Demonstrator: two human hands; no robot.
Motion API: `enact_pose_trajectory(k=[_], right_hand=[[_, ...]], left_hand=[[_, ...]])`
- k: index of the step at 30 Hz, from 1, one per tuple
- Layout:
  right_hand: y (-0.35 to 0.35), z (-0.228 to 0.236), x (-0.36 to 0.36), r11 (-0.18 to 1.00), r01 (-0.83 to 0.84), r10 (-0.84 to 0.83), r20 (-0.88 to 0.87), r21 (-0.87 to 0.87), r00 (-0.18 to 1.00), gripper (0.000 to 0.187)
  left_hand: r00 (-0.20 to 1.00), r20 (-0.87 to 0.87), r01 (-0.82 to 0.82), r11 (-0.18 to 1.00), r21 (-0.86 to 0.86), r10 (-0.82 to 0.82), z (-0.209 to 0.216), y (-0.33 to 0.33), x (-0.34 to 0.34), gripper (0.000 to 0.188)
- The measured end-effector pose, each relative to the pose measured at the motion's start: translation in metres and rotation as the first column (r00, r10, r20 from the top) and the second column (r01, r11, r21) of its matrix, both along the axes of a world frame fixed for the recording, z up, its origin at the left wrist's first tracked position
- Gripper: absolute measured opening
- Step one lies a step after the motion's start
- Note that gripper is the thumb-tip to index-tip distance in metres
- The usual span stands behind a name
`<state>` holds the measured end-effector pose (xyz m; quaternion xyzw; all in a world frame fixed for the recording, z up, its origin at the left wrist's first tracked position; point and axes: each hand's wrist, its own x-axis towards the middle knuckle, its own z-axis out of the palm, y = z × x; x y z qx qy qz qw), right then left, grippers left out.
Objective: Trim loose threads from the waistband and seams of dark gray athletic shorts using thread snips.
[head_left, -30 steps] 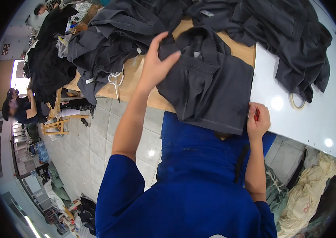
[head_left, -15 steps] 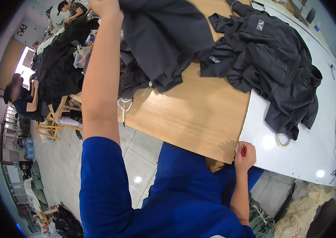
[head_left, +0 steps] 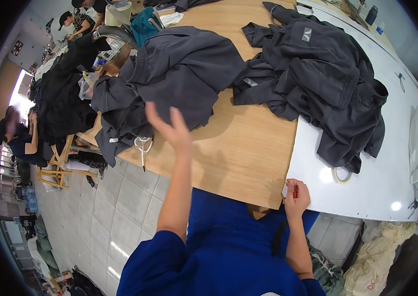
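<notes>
Sprawling across the left of the wood-coloured tabletop (head_left: pixel 248 148), here's the dark grey garment (head_left: pixel 184 69), lying in a rumpled heap, its gathered waistband towards the left. And right at its near edge, the left hand (head_left: pixel 174 134): empty, palm hollow, fingers spread wide, a touch blurred. Over to the right hand (head_left: pixel 297 201), closed in a fist at the table's near corner, and it's grasping a red item (head_left: pixel 295 190), perhaps a small cutting tool, though the fingers cover most of it. Just below the heap, a white looped object (head_left: pixel 143 144) hangs over the edge. Across to the right, a second dark grey pile (head_left: pixel 312 74) straddles the wood-coloured surface and the white tabletop (head_left: pixel 367 195), with a pale roll of tape (head_left: pixel 342 175) just beside it. Further out on the left, a co-worker (head_left: pixel 24 140) in dark clothes stands at a long black heap of cloth (head_left: pixel 61 89), a wooden stool (head_left: pixel 53 172) nearby.
</notes>
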<state>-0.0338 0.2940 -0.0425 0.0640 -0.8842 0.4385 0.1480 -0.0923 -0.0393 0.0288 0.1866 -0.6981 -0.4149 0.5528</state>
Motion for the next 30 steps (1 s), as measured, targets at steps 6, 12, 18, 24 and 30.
enact_pose_trajectory(k=[6, 12, 18, 24, 30], right_hand=[[0.033, 0.028, -0.030, 0.817, 0.139, 0.072, 0.339, -0.559, 0.938, 0.025], [0.047, 0.058, -0.108, 0.973, 0.169, -0.114, -0.308, 0.156, 0.944, 0.026], [0.096, 0.060, -0.209, 0.946, 0.283, -0.166, 0.516, -0.157, 0.840, 0.046], [0.085, 0.118, -0.223, 0.867, 0.071, 0.099, 0.310, -0.494, 0.946, 0.033], [0.107, 0.038, -0.248, 0.898, 0.208, 0.053, 0.565, -0.388, 0.824, 0.032]], left_hand=[[0.680, 0.697, 0.552, 0.785, -0.281, -0.228, -0.058, 0.071, -0.011, 0.044], [0.618, 0.784, 0.571, 0.721, -0.393, -0.062, -0.082, 0.068, -0.013, 0.043], [0.672, 0.721, 0.574, 0.732, -0.366, -0.167, -0.077, 0.074, -0.016, 0.039], [0.656, 0.730, 0.572, 0.758, -0.313, -0.193, -0.077, 0.068, -0.014, 0.039], [0.652, 0.726, 0.585, 0.755, -0.296, -0.220, -0.080, 0.068, -0.018, 0.035]])
